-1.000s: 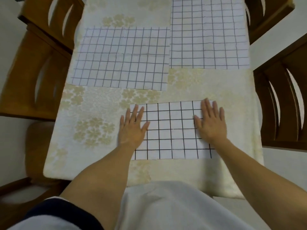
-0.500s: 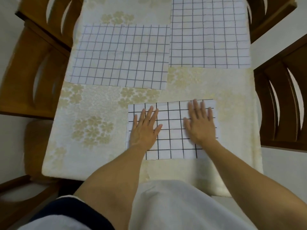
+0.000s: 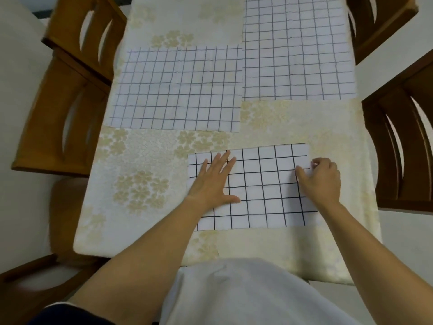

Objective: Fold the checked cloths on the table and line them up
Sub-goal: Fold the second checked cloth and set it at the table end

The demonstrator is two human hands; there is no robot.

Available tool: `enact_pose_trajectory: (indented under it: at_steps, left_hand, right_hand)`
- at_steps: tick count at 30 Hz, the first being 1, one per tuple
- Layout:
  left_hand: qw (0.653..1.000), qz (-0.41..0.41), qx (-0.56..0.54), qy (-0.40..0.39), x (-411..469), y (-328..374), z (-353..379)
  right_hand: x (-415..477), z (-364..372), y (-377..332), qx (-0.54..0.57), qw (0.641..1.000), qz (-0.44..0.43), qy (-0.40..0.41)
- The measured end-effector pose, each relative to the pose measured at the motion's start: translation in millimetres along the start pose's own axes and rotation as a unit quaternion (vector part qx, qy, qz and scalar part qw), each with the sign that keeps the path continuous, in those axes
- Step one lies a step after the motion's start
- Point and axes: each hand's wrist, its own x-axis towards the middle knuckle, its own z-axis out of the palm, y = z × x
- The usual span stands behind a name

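White with black checks, soft and thin: near cloth (image 3: 257, 184), lying flat on the table (image 3: 145, 160) just in front of the body, already folded to a small oblong by the look of the edges. Left hand (image 3: 210, 181) flat on the left part of that cloth, fingers straight and spread, pressing down, holding nothing. Right hand (image 3: 321, 179) at the right edge of that cloth, fingers (image 3: 314, 161) curled, thumb on top, seemingly pinching the edge; hard to tell how much. Beyond that cloth and to the left, a bigger checked cloth (image 3: 178, 90), spread open. Beyond and to the right, a second big cloth (image 3: 297, 48), side by side with the other, edges meeting. Wooden chairs (image 3: 70, 102) out to both sides. Probably very light and floppy, no stiffness, easy to wrinkle, likely to slip on the smooth table cover. Best taken by a corner or an edge with two fingers, other palm kept flat to stop any sliding. Lift slow, lay edge on edge, then smooth flat.
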Motion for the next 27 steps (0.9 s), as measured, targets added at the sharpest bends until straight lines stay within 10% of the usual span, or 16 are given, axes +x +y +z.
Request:
enact_pose_trajectory:
  at_steps: [8, 18, 27]
  left_hand:
    - [0.991, -0.066, 0.035, -0.108, 26.1, 17.9, -21.2]
    - [0.991, -0.044, 0.058, -0.115, 31.5, 23.8, -16.7]
    - [0.992, -0.032, 0.090, -0.084, 31.7, 36.3, -17.5]
  right_hand:
    - [9.6, -24.9, 4.9, 0.067, 0.984, 0.051, -0.160]
    - [-6.4, -36.9, 1.1, 0.024, 0.999, -0.031, -0.036]
    - [-4.5, -43.0, 4.2, 0.101, 0.984, 0.030, -0.141]
